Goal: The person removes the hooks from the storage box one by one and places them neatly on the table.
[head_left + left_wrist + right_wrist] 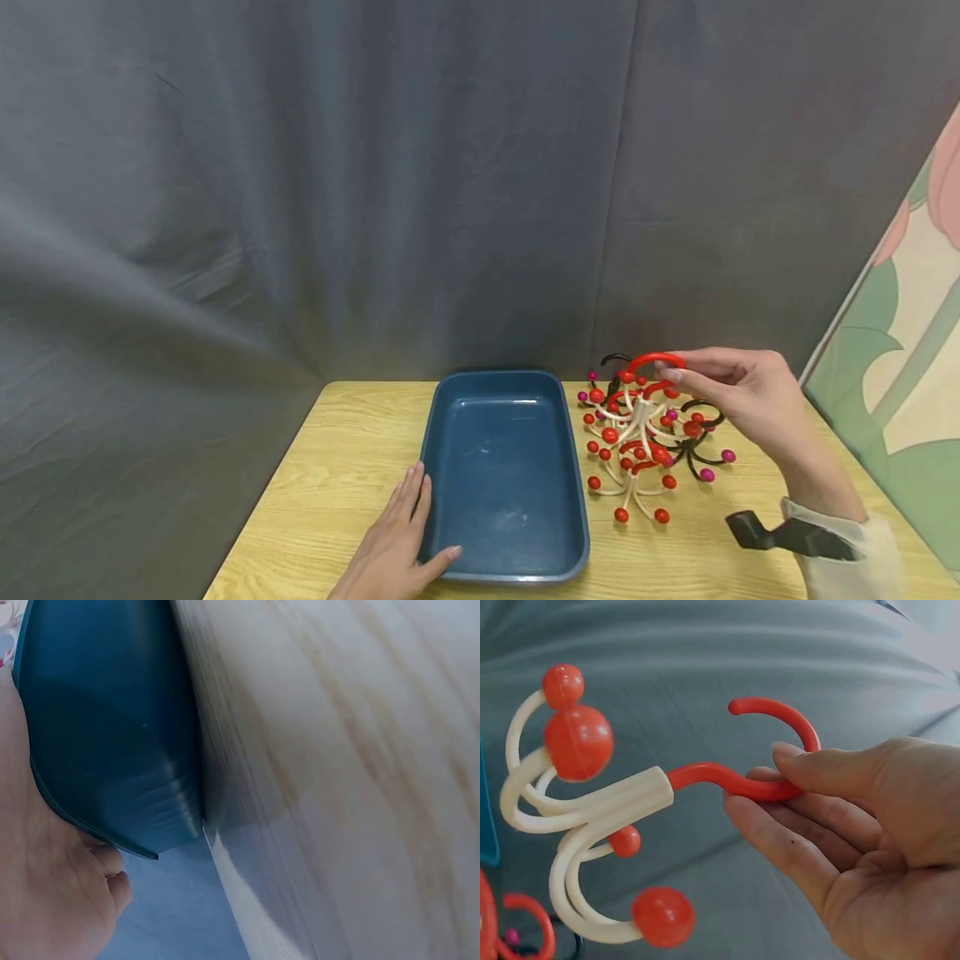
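My right hand [738, 392] pinches the red curved hook of a multi-arm hook hanger [619, 799] between thumb and fingers. Cream arms with red ball tips spread from its stem, raised over other hangers in the head view. Below it, another cream hanger [634, 493] with red balls stands on the table, near a black one [692, 454] with magenta balls. My left hand [393, 533] rests at the near left corner of a blue tray [573, 467], fingers straight along its rim and thumb across the near edge. The tray's outer wall [112, 712] shows in the left wrist view.
Several more hangers crowd together at the tray's right, partly hidden behind the raised one. The light wooden table [315, 467] meets a grey curtain [375, 192] at its back and left. A flower-patterned panel [911, 333] stands along the right side.
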The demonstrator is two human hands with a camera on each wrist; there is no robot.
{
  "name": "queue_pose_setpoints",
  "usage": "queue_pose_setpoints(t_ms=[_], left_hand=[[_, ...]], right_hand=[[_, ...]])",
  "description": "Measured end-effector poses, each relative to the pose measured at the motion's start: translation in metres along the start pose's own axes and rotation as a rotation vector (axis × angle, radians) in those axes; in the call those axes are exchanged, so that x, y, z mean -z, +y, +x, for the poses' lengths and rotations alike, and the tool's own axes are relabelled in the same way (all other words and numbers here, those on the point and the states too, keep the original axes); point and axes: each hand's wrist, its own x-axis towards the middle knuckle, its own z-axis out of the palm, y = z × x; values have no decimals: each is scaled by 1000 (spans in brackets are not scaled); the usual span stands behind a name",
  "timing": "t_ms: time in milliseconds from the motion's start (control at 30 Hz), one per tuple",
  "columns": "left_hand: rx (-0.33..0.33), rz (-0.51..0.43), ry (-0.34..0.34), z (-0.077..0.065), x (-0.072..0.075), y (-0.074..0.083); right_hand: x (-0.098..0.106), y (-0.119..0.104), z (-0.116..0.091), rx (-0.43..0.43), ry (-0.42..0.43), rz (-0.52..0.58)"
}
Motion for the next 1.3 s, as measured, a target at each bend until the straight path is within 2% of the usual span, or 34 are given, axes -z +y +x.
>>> queue_pose_setpoints(t_ms=[200, 533, 700, 867, 1067, 1300], left_hand=[[0, 0, -10, 1, 1, 1], [-4, -6, -11, 2, 1, 1], [11, -2, -23, 2, 1, 2], [2, -8, -3, 1, 0, 2], [2, -12, 1, 0, -1, 1], [4, -25, 1, 0, -1, 1]], right_hand=[[21, 22, -25, -101, 8, -42], [32, 59, -57, -246, -16, -10], [33, 74, -69, -292, 3, 10], [32, 92, -77, -324, 26, -38], [27, 114, -82, -391, 0, -96], [18, 125, -85, -391, -43, -80]])
